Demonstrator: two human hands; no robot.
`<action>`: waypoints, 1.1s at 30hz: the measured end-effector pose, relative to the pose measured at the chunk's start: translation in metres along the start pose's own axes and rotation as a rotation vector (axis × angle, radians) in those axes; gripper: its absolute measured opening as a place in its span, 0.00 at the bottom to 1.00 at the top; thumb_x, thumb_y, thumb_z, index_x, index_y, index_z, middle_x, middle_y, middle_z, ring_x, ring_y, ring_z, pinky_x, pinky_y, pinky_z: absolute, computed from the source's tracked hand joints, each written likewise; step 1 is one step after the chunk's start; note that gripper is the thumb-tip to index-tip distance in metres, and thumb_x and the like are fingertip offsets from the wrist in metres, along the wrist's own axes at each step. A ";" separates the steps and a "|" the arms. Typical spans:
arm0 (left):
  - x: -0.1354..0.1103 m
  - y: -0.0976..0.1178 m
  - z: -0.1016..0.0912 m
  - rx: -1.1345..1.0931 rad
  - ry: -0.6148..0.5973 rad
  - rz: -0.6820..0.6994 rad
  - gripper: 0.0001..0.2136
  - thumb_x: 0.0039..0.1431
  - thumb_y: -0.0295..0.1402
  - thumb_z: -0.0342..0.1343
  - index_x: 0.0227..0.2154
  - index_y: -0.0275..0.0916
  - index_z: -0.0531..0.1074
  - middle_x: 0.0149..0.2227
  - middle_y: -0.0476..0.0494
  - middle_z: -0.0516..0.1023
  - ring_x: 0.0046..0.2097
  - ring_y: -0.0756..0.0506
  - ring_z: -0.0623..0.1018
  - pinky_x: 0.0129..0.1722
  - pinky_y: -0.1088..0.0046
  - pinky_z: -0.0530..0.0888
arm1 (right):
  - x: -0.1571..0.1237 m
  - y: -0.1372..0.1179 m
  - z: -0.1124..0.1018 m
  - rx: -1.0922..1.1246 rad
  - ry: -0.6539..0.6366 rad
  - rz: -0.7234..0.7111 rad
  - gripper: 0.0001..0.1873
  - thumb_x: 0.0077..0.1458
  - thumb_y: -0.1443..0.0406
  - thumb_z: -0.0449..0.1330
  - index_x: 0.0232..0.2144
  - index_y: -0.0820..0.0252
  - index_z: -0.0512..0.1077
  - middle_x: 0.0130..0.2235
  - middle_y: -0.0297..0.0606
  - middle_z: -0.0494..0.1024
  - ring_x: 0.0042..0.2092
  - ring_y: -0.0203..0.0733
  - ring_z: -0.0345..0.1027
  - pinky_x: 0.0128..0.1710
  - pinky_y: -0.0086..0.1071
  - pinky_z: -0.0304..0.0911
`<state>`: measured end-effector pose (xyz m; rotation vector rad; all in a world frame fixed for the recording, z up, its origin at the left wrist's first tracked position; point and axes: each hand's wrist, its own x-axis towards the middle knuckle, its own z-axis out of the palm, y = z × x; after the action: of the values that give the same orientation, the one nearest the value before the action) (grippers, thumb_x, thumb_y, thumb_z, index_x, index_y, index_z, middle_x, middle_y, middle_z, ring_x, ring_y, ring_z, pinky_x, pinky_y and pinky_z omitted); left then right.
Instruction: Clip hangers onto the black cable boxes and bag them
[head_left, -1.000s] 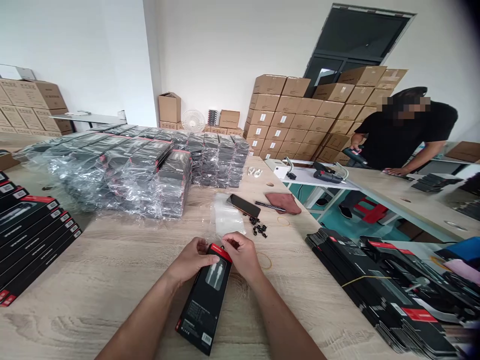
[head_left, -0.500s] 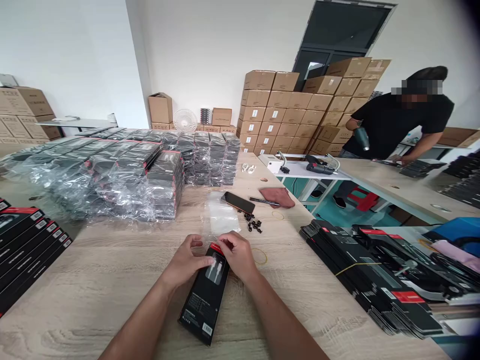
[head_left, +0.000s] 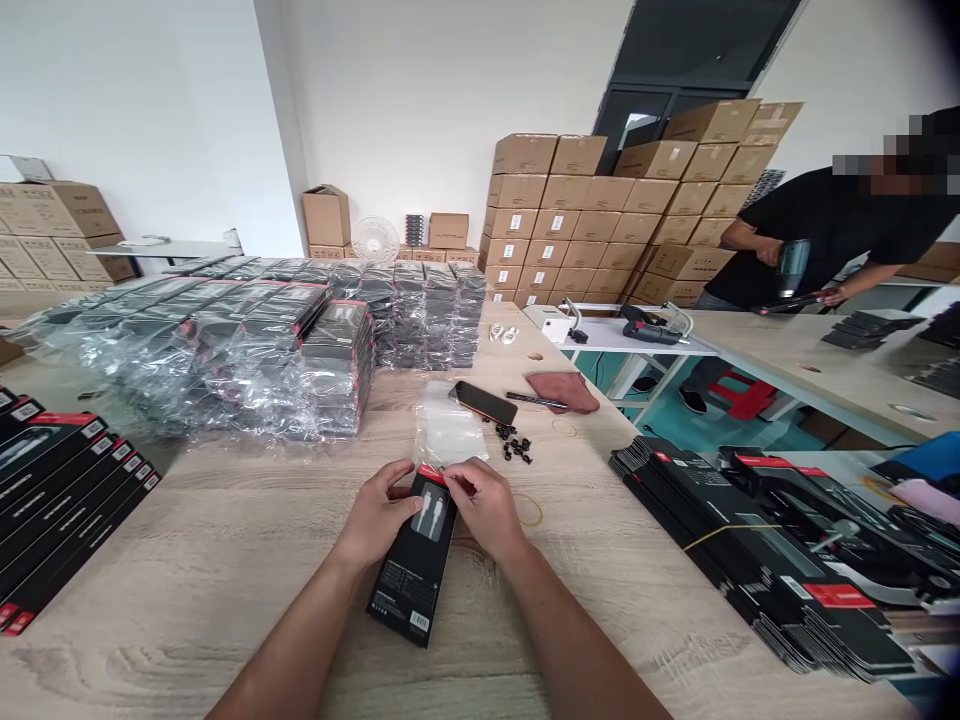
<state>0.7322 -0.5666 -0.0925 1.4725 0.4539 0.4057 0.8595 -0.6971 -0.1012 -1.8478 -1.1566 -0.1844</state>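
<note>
A black retail box (head_left: 415, 570) with a red top edge and a window showing a white cable lies on the wooden table (head_left: 225, 590), its lower end toward me. My left hand (head_left: 379, 515) grips its left side near the top, with the thumb over the window. My right hand (head_left: 484, 508) pinches the red top edge from the right. Just beyond my hands lies a clear plastic bag (head_left: 448, 425). Small black parts (head_left: 510, 443) are scattered to the right of the bag, and a thin rubber band (head_left: 530, 512) lies beside my right hand.
A phone (head_left: 484, 403), pen (head_left: 536, 400) and brown cloth (head_left: 562, 391) lie ahead. Shrink-wrapped box stacks (head_left: 225, 345) fill the far left of the table. Black boxes stand in rows at left (head_left: 67, 500) and right (head_left: 757, 560). A co-worker (head_left: 817, 225) holds a heat gun (head_left: 793, 268) beyond.
My hands have drawn closer together at the box's top end, and the box sits slightly farther up the view. The co-worker has shifted right and raised the heat gun.
</note>
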 end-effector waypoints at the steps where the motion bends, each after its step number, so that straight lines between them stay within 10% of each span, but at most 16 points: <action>1: 0.000 0.001 0.001 0.020 -0.006 0.011 0.25 0.46 0.30 0.61 0.50 0.39 0.68 0.54 0.38 0.71 0.46 0.42 0.75 0.45 0.66 0.72 | 0.000 0.000 0.000 0.000 0.000 -0.005 0.08 0.57 0.64 0.55 0.30 0.56 0.74 0.30 0.36 0.75 0.31 0.38 0.68 0.33 0.30 0.63; 14: 0.003 -0.009 0.002 0.152 -0.023 0.021 0.19 0.51 0.27 0.53 0.48 0.36 0.72 0.46 0.41 0.78 0.44 0.44 0.76 0.45 0.70 0.70 | 0.008 0.014 0.002 -0.378 0.047 0.153 0.06 0.53 0.66 0.55 0.27 0.57 0.72 0.30 0.36 0.74 0.30 0.37 0.66 0.30 0.28 0.55; 23: 0.003 -0.005 0.003 -0.001 -0.037 -0.029 0.19 0.50 0.30 0.54 0.48 0.36 0.73 0.41 0.43 0.80 0.38 0.45 0.77 0.39 0.71 0.71 | 0.005 0.024 0.002 -0.038 -0.038 0.296 0.08 0.50 0.65 0.53 0.22 0.57 0.69 0.23 0.33 0.74 0.26 0.37 0.67 0.29 0.29 0.58; 33: 0.002 -0.004 0.007 0.002 0.051 -0.023 0.22 0.52 0.29 0.53 0.51 0.35 0.70 0.44 0.42 0.79 0.42 0.44 0.77 0.43 0.69 0.72 | 0.007 0.006 -0.004 -0.178 -0.063 0.277 0.06 0.43 0.70 0.54 0.20 0.57 0.69 0.22 0.32 0.74 0.25 0.37 0.65 0.25 0.27 0.55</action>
<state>0.7375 -0.5717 -0.0963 1.4598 0.5121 0.4254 0.8687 -0.6967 -0.0990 -2.1626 -0.9377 -0.0726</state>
